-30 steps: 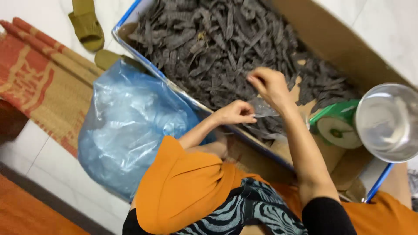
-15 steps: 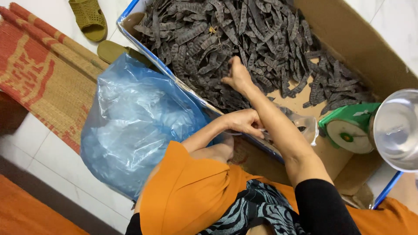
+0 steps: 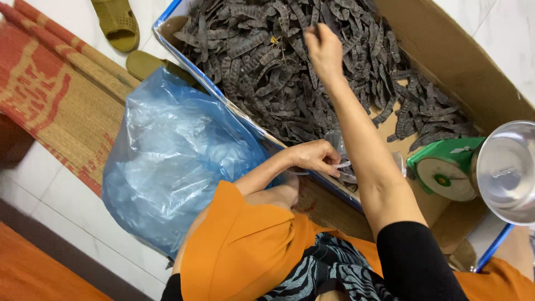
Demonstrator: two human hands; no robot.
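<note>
So the pods are dark, flat, dried-looking things heaped loose in a big cardboard box, and the pile sits right under and all around the right hand, which is stretched out over the middle of the heap. That hand looks curled with fingers bent down into the pods, maybe pinching one near the top of the fist, but I honestly can't tell if it's got one or is just touching the pile. The pods next to it lie every which way, no common long axis, though a lot near the fingers run roughly along the line of the forearm. The left hand is way back from that, near the body at the box's near edge, closed on a small clear bag of thin plastic, pinched at the mouth. So the right hand is clearly the nearer one to the pods, with the bag back toward the body from it. Beside the left hand on its outer side is a big crumpled blue bag. On the right arm's other side there's a green scale with a shiny steel pan. Farther out: a woven mat and an olive sandal on the tile floor.
</note>
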